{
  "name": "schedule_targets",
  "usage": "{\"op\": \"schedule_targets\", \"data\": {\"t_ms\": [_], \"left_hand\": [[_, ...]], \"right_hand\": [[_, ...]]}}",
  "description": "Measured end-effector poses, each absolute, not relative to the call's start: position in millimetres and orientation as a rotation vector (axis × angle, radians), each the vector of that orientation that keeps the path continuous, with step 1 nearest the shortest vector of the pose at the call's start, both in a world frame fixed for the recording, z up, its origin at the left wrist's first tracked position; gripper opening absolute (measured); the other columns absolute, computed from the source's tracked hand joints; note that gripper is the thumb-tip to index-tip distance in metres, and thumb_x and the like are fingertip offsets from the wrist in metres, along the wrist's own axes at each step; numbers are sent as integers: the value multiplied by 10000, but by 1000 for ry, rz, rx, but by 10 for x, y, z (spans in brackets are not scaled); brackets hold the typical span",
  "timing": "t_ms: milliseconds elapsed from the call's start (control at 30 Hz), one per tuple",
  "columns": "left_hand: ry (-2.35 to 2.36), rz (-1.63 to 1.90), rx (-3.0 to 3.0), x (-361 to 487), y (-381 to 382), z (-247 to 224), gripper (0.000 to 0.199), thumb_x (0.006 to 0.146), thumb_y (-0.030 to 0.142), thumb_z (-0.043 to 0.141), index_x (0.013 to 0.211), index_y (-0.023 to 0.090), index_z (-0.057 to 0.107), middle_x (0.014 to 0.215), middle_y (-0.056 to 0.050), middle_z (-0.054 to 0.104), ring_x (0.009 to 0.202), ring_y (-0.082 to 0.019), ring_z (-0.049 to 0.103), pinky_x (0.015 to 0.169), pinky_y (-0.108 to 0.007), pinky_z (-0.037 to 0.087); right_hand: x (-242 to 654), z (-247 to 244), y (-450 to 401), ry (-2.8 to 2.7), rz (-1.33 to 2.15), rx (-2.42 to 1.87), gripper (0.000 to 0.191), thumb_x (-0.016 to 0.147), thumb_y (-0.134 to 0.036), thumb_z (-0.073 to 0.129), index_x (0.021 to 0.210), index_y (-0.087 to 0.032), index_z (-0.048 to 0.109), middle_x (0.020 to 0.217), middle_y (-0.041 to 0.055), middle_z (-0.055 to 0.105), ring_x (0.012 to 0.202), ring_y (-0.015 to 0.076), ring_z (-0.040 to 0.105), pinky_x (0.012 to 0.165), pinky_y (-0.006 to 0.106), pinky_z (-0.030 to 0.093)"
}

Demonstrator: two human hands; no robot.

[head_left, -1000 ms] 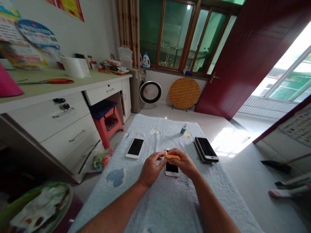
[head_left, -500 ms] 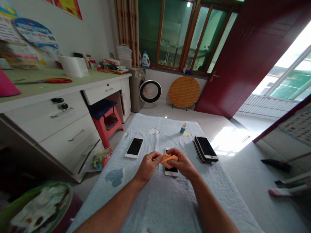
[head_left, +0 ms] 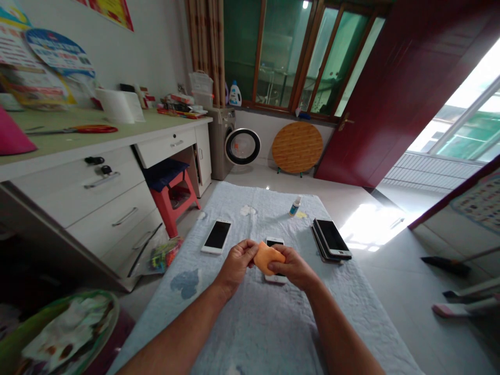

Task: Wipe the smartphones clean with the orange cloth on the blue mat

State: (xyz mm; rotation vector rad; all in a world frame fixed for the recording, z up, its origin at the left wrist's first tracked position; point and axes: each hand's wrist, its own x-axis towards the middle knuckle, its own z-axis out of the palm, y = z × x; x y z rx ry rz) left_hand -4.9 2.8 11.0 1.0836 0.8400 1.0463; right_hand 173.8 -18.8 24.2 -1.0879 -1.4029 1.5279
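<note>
Between my hands is a small orange cloth, folded and bent. My left hand pinches its left edge, while my right hand grips the right side with the thumb in front. Right below the cloth, a white smartphone lies face up, its middle hidden by the cloth and fingers. To the left rests another white smartphone with a dark screen. Over on the right is a stack of phones, the top one face up. A small spray bottle stands farther back.
A pale blue cloth with a leaf pattern covers the low table. Left of it are a red stool, a white-drawered desk and a bin holding used tissues. Behind, a round wooden board leans by an open-doored washing machine.
The orange cloth has turned from a narrow, twisted fold to a broader face between my hands. Both hands stay over the middle phone; the other phones and the bottle rest in place.
</note>
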Motion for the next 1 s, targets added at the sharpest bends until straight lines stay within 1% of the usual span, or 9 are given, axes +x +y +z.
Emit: {"op": "schedule_targets", "data": {"t_ms": [67,133,200,400,500,600,733,867,1000], "left_hand": [[843,1049,1077,-45,24,106,332,761,443,656,915,164,563,631,58,492,527,-74,405,511,-191,312],[844,1044,1081,-44,18,108,394,745,422,672,1019,177,528,671,60,506,529,-72,428,512,-191,320],[831,1031,1091,-42,12,108,456,732,418,683,1078,190,493,754,47,528,559,-74,475,534,-195,354],[793,1013,1158,-31,-17,90,471,727,406,684,1096,209,466,866,22,530,713,-120,581,628,-226,448],[809,1032,1163,-26,-33,86,408,734,324,635,1083,213,457,859,32,524,647,-93,552,581,-204,432],[871,1037,1187,-22,-27,79,382,724,278,590,1074,207,454,847,37,525,572,-69,509,525,-187,404],[957,1081,1210,-31,4,76,326,770,373,587,1021,187,493,835,25,526,591,-81,537,518,-193,409],[907,974,1098,-53,-5,122,434,831,572,512,1029,185,515,894,-23,597,616,-111,605,528,-217,443],[794,850,1070,-50,-51,175,475,805,572,581,1047,167,526,931,-57,644,689,-145,651,617,-259,503]], "right_hand": [[1714,256,-201,-1349,1543,-1014,407,651,-292,768,1002,-199,583,777,-31,552,636,91,491,557,192,384],[1694,262,-209,-1310,1548,-965,629,638,-261,778,1210,-262,517,861,-26,563,686,102,522,591,202,415],[1683,262,-210,-1318,1559,-957,719,634,-248,782,1288,-282,486,864,-29,562,680,98,519,600,204,417],[1672,261,-194,-1390,1583,-987,424,630,-295,786,1019,-189,654,753,-32,570,619,82,474,574,198,372],[1670,260,-198,-1374,1575,-985,405,626,-318,788,984,-198,643,764,-32,572,625,87,474,581,203,366],[1668,269,-206,-1442,1522,-1000,283,650,-339,769,837,-175,634,718,-32,537,623,88,453,582,206,351],[1655,279,-184,-1443,1366,-980,245,669,-334,753,730,-185,569,734,-26,511,653,100,452,600,214,367],[1632,232,-132,-1368,1146,-968,217,677,-277,739,732,-206,541,849,-5,527,781,130,510,701,242,413],[1619,226,-136,-1530,944,-1058,101,708,-230,672,717,-201,576,933,32,528,902,166,532,769,270,426]]}}
